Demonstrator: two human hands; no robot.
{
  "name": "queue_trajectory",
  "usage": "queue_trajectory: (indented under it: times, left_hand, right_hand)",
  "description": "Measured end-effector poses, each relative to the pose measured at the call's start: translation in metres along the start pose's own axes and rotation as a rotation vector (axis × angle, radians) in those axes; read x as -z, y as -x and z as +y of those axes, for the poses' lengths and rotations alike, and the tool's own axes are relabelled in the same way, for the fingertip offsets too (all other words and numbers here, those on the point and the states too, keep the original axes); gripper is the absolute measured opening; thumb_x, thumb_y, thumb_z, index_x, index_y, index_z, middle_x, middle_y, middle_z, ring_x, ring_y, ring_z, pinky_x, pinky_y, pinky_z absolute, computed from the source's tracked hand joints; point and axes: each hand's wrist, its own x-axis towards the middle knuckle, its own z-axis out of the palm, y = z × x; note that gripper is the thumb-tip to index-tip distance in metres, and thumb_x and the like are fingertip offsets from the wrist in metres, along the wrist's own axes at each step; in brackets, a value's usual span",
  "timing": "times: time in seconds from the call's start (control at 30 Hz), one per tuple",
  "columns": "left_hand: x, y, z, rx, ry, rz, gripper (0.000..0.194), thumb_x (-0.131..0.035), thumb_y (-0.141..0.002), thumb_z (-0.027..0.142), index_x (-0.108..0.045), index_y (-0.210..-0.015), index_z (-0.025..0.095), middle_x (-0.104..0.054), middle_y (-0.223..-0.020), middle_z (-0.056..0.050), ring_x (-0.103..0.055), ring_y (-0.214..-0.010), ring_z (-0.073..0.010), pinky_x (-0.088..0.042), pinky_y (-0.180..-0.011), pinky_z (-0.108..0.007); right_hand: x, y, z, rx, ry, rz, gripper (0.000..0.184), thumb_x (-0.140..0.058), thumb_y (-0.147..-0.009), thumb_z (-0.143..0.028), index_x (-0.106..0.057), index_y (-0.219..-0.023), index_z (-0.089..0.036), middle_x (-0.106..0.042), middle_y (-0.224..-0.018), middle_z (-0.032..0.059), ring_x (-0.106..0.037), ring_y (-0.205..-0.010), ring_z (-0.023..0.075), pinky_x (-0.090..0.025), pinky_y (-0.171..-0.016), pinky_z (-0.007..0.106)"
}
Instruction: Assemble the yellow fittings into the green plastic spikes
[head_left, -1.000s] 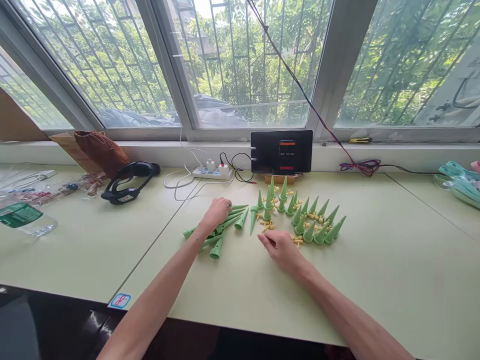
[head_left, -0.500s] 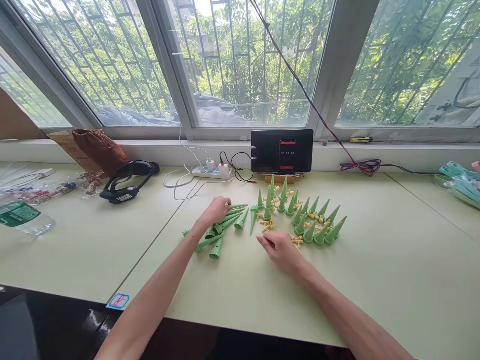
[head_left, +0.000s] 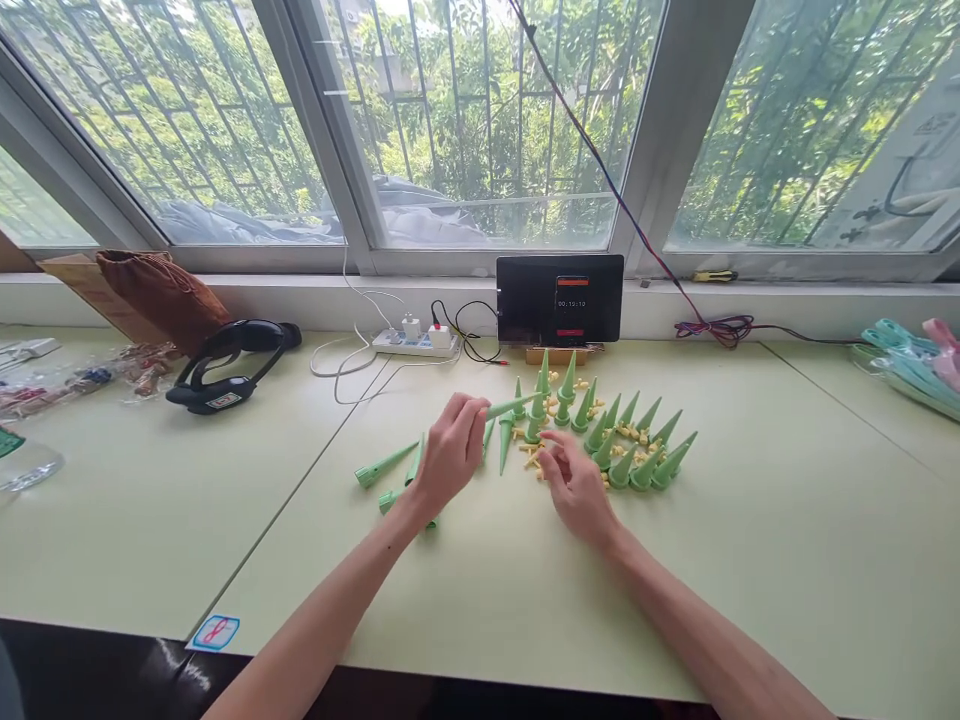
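My left hand (head_left: 455, 445) is closed around a green plastic spike (head_left: 510, 405), its tapered tip pointing right, above the table. Loose green spikes (head_left: 384, 465) lie beneath and left of that hand, partly hidden by it. My right hand (head_left: 577, 485) is low over the table with thumb and forefinger apart and no object visible between them. Just beyond its fingertips are small yellow T-shaped plastic pieces (head_left: 531, 452). Several green spikes (head_left: 664, 465) stand point up in a curved group to the right, with more yellow pieces among them.
A tablet (head_left: 559, 300) showing a timer stands at the back. Behind my left hand are a power strip (head_left: 415, 342) and cables. A black headset (head_left: 232, 370), brown pouch (head_left: 157, 300) and water bottle (head_left: 26, 465) occupy the left; bagged items (head_left: 911, 360) lie far right.
My left hand has lifted a green spike from the loose pile and brought it rightward. My right hand has shifted slightly right, its fingers opening. The view has turned a little.
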Motion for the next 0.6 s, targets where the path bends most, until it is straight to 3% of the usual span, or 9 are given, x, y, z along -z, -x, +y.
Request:
queue_trajectory:
  times: [0.13,0.3,0.43,0.6]
  left_hand:
    - [-0.014,0.019,0.005,0.008,0.124,-0.047,0.04,-0.025,-0.102,0.034,-0.061,-0.092,0.019,-0.058,-0.081,-0.007,-0.051,-0.063,-0.015,-0.045,-0.062,-0.028]
    - [-0.025,0.035,0.014,0.217,0.267,-0.147,0.046,-0.024,-0.102,0.043,-0.06,-0.086,0.02,-0.051,-0.063,-0.001,-0.049,-0.058,-0.0155,-0.043,-0.064,-0.028]
    - [-0.03,0.037,0.022,0.384,0.399,-0.185,0.048,-0.026,-0.101,0.05,-0.06,-0.083,0.021,-0.039,-0.053,0.003,-0.042,-0.05,-0.0142,-0.039,-0.057,-0.027]
    - [-0.033,0.035,0.024,0.525,0.59,-0.186,0.049,-0.032,-0.098,0.057,-0.058,-0.078,0.02,-0.03,-0.052,0.005,-0.034,-0.046,-0.0119,-0.032,-0.049,-0.026]
  right_hand:
    - [0.004,0.0,-0.001,-0.061,-0.104,0.054,0.043,-0.031,-0.103,-0.05,-0.049,-0.128,-0.019,-0.061,-0.081,0.0022,-0.05,-0.05,0.0121,-0.045,-0.05,0.026]
    - [0.007,0.001,-0.003,-0.048,-0.07,-0.014,0.047,-0.029,-0.103,-0.051,-0.062,-0.104,-0.018,-0.061,-0.079,0.0048,-0.053,-0.052,0.0131,-0.043,-0.05,0.027]
    - [0.007,0.003,-0.007,0.033,0.053,-0.087,0.038,-0.041,-0.102,-0.044,-0.064,-0.088,-0.018,-0.061,-0.075,0.0039,-0.051,-0.058,0.0142,-0.042,-0.055,0.027]
    - [0.007,0.004,-0.009,0.117,0.077,-0.175,0.027,-0.049,-0.099,-0.037,-0.063,-0.085,-0.018,-0.06,-0.073,0.003,-0.048,-0.06,0.0141,-0.04,-0.056,0.027]
